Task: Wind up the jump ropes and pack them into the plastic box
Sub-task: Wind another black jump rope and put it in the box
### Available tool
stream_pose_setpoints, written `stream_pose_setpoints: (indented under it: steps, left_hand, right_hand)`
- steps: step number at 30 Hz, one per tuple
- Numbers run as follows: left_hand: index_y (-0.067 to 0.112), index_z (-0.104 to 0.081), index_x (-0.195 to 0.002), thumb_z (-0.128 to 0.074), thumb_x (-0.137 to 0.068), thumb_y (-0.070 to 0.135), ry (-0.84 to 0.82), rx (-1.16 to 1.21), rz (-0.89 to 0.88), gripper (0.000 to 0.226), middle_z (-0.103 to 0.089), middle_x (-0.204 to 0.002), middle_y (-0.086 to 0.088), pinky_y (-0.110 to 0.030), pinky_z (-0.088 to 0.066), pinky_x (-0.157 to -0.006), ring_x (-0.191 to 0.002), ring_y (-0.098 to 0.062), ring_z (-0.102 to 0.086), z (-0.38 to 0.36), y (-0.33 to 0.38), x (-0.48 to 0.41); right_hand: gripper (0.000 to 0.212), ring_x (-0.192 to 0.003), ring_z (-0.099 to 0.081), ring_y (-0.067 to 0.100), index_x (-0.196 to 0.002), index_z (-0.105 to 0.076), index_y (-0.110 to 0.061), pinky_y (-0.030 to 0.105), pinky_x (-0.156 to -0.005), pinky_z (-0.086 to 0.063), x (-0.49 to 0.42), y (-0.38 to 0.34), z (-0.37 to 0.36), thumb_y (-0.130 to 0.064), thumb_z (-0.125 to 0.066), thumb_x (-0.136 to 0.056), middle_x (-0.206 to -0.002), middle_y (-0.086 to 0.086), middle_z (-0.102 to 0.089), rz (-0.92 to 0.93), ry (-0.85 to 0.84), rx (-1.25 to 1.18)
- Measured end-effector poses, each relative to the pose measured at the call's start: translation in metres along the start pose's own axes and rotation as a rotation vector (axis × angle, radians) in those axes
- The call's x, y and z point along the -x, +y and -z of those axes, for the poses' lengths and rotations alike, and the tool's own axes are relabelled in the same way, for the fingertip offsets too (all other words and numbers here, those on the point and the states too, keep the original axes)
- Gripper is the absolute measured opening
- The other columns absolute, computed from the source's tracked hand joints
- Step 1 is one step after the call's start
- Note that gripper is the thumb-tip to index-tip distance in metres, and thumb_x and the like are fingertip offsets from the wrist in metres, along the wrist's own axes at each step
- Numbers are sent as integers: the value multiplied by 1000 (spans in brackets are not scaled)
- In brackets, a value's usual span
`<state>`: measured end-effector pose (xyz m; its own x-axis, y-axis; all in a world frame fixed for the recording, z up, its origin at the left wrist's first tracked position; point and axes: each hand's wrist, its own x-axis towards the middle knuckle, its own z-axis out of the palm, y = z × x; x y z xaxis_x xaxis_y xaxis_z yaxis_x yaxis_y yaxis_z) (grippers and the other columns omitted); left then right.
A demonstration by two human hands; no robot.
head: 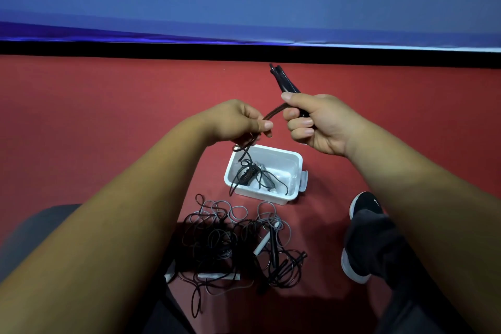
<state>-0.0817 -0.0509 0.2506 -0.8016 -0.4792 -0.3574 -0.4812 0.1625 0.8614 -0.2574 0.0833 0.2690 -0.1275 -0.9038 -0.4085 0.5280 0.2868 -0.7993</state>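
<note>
My right hand (pixel 314 123) grips a pair of black jump rope handles (pixel 284 81) that point up and away from me. Their dark cord (pixel 272 112) arcs left into my left hand (pixel 241 123), which pinches it between thumb and fingers. From there the cord hangs down into the white plastic box (pixel 291 161) on the red floor, where a wound rope (pixel 250 175) lies. A tangled pile of black and grey jump ropes (pixel 230 238) with white handles (pixel 262 244) lies on the floor in front of the box.
My black shoe (pixel 363 228) rests on the red floor to the right of the pile. A black strip and a blue banner wall (pixel 244 13) close off the far side. A dark trouser leg (pixel 40 233) sits at the lower left.
</note>
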Motion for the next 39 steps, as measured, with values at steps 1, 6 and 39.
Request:
stream_pose_setpoints:
  steps: [1, 6, 39]
  left_hand:
    - [6, -78, -99, -71, -99, 28, -11, 65, 11, 24, -66, -73, -4, -23, -49, -57, -60, -15, -54, -1, -1, 0]
    - [11, -75, -101, -67, -101, 22, -31, 338, 49, 14, -75, -97, -5, -21, -60, -71, -82, -12, -69, -1, -5, -3]
    - [8, -74, -102, -68, -93, -6, -35, 211, -165, 17, -73, -102, -10, -42, -48, -107, -101, -22, -64, 13, 20, 6]
  right_hand:
    - [18, -51, -27, 5, -106, -49, -16, 18, -39, -27, 0, 0, 0, -18, -67, -104, -72, -1, -46, -2, -6, -4]
    - [17, -50, -27, 4, -105, -49, -16, 17, -39, -26, 0, -3, 3, -18, -66, -104, -72, -2, -46, -26, -24, -2]
    - [16, -48, -17, 4, -91, -48, -15, 13, -33, -17, 13, 11, 11, -13, -60, -103, -75, 3, -48, -555, -263, 414]
